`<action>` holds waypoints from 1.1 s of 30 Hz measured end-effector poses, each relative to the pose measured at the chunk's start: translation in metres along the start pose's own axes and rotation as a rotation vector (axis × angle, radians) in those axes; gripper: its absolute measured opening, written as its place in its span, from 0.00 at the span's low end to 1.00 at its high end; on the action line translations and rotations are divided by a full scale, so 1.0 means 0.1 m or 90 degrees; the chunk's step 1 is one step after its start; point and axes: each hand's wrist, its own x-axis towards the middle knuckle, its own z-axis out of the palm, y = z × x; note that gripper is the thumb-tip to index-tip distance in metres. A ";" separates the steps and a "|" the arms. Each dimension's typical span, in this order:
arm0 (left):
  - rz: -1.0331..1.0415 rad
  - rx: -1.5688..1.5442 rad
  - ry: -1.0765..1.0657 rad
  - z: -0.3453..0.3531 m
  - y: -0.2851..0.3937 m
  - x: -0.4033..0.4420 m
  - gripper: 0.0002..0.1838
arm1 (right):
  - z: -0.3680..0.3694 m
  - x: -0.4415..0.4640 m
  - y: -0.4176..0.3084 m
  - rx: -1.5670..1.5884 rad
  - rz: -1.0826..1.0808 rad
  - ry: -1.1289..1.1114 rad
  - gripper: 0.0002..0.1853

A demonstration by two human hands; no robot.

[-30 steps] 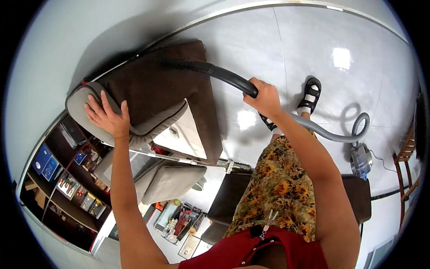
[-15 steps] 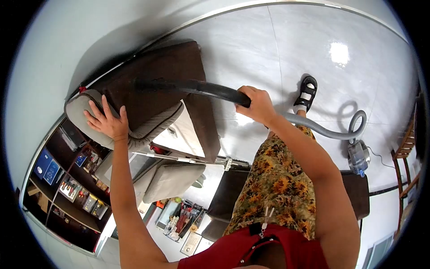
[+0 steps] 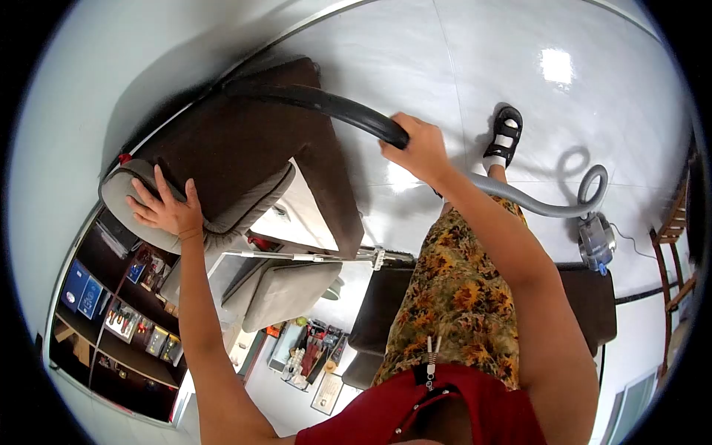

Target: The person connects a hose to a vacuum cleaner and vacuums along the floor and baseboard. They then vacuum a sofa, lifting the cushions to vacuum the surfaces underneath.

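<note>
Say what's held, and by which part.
The right hand grips the black vacuum tube by its near end; the left hand holds nothing, spread open on the grey cushion.

Top point(image 3: 475, 389) red, five o'clock, pale studs at neckline; sprung clip point(image 3: 432, 365) hanging. Bottoms point(image 3: 461, 297) orange floral, four o'clock. Black strapped sandal point(image 3: 506, 130), white sock point(image 3: 493, 161), two o'clock.

Right grip point(image 3: 419, 150) around black tube point(image 3: 326, 103)

Under your left grip point(image 3: 170, 214) you have a grey cushion point(image 3: 243, 211) at the near side of the brown sofa point(image 3: 241, 141), while right of your right grip point(image 3: 419, 150) the pale floor point(image 3: 552, 130) carries your black sandal point(image 3: 504, 132) and, farther over, the vacuum canister point(image 3: 595, 243).
</note>
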 end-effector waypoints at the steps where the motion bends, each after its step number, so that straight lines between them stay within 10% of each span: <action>1: 0.001 0.002 -0.001 0.01 0.01 0.01 0.36 | 0.01 0.08 -0.04 0.000 0.006 -0.017 0.13; 8: 0.002 0.035 -0.033 -0.07 0.06 0.00 0.35 | 0.16 0.16 0.80 -0.282 0.085 -0.102 0.15; 18: 0.015 0.042 -0.027 0.00 0.10 0.03 0.36 | -0.09 -0.51 0.10 0.055 -0.119 -0.028 0.22; 33: 0.010 0.013 -0.028 -0.01 0.29 0.02 0.36 | -0.14 -0.60 0.07 0.046 -0.194 0.058 0.12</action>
